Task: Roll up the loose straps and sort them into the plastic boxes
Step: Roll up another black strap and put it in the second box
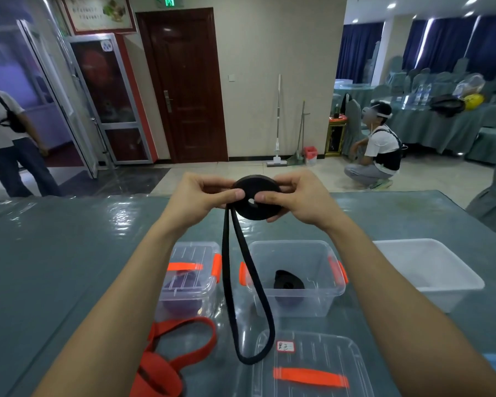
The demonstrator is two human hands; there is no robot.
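Your left hand (205, 193): fingers pinch the black strap roll (257, 197).
Your right hand (295, 196): fingers grip the roll's right side.
Strap tail: loops down over the surface (69, 267).
Open box (292, 277): holds, seemingly, another black roll.

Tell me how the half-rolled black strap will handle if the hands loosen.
Probably floppy: the unrolled tail hangs limp in a long loop below the coil. Likely light, since the left hand and right hand pinch it with fingertips. The coil may loosen if their grip eases; nothing visibly fastens it.
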